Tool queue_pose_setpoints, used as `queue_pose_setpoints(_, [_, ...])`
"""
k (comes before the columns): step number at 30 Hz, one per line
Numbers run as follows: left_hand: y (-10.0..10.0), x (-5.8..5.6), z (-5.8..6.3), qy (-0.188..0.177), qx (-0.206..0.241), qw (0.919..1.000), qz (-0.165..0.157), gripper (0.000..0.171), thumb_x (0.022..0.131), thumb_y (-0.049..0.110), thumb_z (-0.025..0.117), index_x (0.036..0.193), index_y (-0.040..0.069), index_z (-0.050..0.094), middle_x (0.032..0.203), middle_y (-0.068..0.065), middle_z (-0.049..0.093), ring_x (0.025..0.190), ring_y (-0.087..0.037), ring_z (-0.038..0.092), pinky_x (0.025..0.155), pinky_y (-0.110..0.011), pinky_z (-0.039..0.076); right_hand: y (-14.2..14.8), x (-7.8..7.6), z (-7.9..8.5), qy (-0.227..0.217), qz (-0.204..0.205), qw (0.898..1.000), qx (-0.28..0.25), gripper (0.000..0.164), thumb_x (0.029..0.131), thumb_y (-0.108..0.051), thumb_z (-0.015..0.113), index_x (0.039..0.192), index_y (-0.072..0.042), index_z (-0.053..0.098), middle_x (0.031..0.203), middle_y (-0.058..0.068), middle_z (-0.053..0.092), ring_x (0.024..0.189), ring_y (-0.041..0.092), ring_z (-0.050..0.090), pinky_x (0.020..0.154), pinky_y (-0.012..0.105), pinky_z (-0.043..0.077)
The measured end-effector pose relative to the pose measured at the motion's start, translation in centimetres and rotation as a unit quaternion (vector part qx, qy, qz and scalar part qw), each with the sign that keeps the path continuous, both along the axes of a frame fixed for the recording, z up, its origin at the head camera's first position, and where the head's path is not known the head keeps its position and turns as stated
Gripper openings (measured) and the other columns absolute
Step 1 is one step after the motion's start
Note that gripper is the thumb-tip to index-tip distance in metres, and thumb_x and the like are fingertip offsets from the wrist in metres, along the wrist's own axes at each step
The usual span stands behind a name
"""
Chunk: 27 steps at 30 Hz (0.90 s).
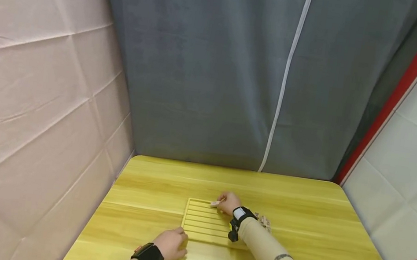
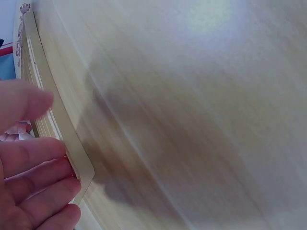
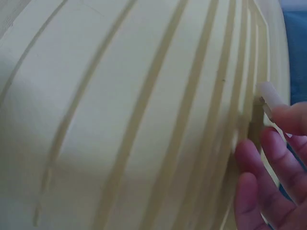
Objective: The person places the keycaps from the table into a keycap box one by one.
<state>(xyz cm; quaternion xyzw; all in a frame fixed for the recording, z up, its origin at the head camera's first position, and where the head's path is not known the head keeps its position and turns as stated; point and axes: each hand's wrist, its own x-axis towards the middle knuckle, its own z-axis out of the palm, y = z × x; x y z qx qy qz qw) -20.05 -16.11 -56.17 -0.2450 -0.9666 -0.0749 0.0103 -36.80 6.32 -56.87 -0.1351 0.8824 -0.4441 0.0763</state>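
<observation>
A pale yellow board [image 1: 203,225] with several long parallel grooves lies flat on the table. My right hand [image 1: 229,203] is over the board's far edge, pinching a small whitish block [image 3: 271,94] between thumb and fingers. In the right wrist view the block's end is close to the grooves at the far side; whether it touches them I cannot tell. My left hand [image 1: 171,244] rests at the board's near left corner, where its fairly straight fingers [image 2: 41,167] touch the edge. The right forearm hides part of the board's right side.
Several small light-brown pieces [image 1: 265,222] lie beyond the right wrist, partly hidden by it. The wooden table [image 1: 153,184] ends at a grey curtain [image 1: 212,104]. Pale cloth walls [image 1: 36,101] stand on both sides.
</observation>
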Motion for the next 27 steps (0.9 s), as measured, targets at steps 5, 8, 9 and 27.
queue_pose_setpoints(5, [0.2, 0.1, 0.1, 0.005, -0.009, 0.9999, 0.0, 0.033, 0.079, 0.023, 0.073, 0.106, 0.004, 0.07, 0.093, -0.003, 0.06, 0.068, -0.013, 0.06, 0.062, -0.026, 0.052, 0.1, 0.2, -0.2, 0.028, -0.005, 0.999, 0.042, 0.014, 0.076, 0.0, 0.072, 0.09, -0.002, 0.069, 0.07, 0.003, 0.061, 0.049, 0.013, 0.05, 0.046, 0.025, 0.041])
queue_pose_setpoints(8, [0.3, 0.1, 0.1, 0.005, -0.011, 0.9999, 0.002, 0.034, 0.078, 0.021, 0.072, 0.106, 0.004, 0.07, 0.093, -0.003, 0.06, 0.069, -0.013, 0.06, 0.063, -0.026, 0.052, 0.0, 0.4, -0.1, 0.053, -0.005, 0.995, 0.084, 0.012, 0.077, -0.001, 0.073, 0.089, -0.004, 0.069, 0.07, 0.002, 0.06, 0.052, 0.014, 0.051, 0.048, 0.027, 0.041])
queue_pose_setpoints(9, [0.3, 0.1, 0.2, 0.004, -0.01, 0.9999, 0.004, 0.034, 0.078, 0.021, 0.072, 0.107, 0.004, 0.07, 0.094, -0.003, 0.06, 0.069, -0.012, 0.06, 0.063, -0.026, 0.052, 0.0, 0.4, -0.1, 0.064, -0.004, 0.993, 0.103, 0.012, 0.077, -0.002, 0.073, 0.088, -0.005, 0.07, 0.07, 0.001, 0.06, 0.053, 0.014, 0.051, 0.049, 0.028, 0.041])
queue_pose_setpoints(27, [1.1, 1.1, -0.8, 0.008, -0.006, 0.9999, 0.011, 0.04, 0.077, 0.019, 0.072, 0.115, 0.005, 0.071, 0.101, -0.001, 0.061, 0.07, -0.008, 0.06, 0.062, -0.022, 0.051, -2.9, 1.4, -1.9, 0.227, -0.002, 0.945, 0.237, 0.006, 0.079, -0.014, 0.077, 0.083, -0.018, 0.076, 0.077, -0.003, 0.064, 0.064, 0.015, 0.059, 0.054, 0.033, 0.05])
